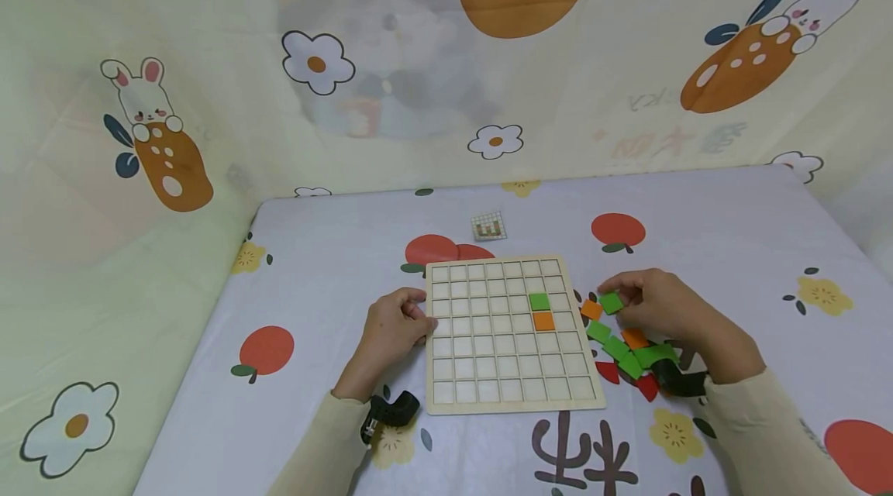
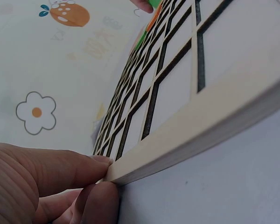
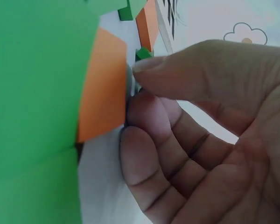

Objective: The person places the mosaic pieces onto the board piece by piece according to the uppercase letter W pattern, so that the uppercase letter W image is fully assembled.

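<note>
At the left, the edge of the board [image 1: 512,407] is gripped by the left hand [image 1: 394,323], its fingers [image 2: 101,200] drawn together on the rim with the thumb on top; a light hold is enough, provided the board is kept flat on the counter [image 1: 335,263]. Beyond the board a small card [image 1: 488,226] is seen, and in the second column from the right a seated green tile [image 1: 539,301] is placed directly behind a seated orange tile [image 1: 543,321]. Just right of the board, a held green tile [image 1: 611,303] is pinched at the fingertips by the right hand [image 1: 659,302] — the gap nearly closed, the exact contact hidden. In the step in hand, judged to be the picking-up of a tile, the piece is best held by its edges, lifted clear of its neighbours and kept level. Counted from left to right: one board, apparently of seven by seven cells; one card; two seated tiles, one of each colour; two loose orange tiles [image 1: 591,310]; one held green tile; and at least four loose green tiles [image 1: 598,332] — overlap and the hand prevent a full count. Two red patches [image 1: 607,373] are also visible; whether tiles or print cannot be told.
</note>
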`<state>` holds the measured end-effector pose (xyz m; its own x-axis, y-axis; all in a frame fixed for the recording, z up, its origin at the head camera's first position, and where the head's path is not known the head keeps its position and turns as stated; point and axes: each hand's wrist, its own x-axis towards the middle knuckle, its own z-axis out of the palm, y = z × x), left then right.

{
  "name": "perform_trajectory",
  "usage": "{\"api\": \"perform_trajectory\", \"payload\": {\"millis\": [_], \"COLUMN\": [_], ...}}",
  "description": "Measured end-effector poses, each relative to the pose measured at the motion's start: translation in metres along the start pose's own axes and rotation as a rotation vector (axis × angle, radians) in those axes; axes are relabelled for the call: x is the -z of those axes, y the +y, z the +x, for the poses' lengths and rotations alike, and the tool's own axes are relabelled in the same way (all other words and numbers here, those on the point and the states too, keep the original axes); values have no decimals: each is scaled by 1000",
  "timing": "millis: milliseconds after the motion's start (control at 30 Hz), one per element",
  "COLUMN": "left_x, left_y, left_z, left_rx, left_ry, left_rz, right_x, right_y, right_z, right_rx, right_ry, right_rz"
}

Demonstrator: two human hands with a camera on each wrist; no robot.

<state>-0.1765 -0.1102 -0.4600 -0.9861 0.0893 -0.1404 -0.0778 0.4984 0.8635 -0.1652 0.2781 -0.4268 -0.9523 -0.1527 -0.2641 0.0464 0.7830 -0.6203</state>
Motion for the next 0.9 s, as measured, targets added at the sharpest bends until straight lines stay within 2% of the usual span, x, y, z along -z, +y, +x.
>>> {"api": "perform_trajectory", "payload": {"millis": [233,533,900], "left_x": [0,0,1], "left_y": [-1,0,0], "left_z": [0,0,0], "left_rx": [3,6,11], "left_ry": [-1,-3,-8], "left_rz": [0,-10,-8], "right_x": [-1,1,-2], "right_y": [2,0,-1], "right_z": [0,-4,-7], "right_rx": [0,-54,-41], "right_ry": [14,30,40], "right_rz": [-34,-78,-40]}}
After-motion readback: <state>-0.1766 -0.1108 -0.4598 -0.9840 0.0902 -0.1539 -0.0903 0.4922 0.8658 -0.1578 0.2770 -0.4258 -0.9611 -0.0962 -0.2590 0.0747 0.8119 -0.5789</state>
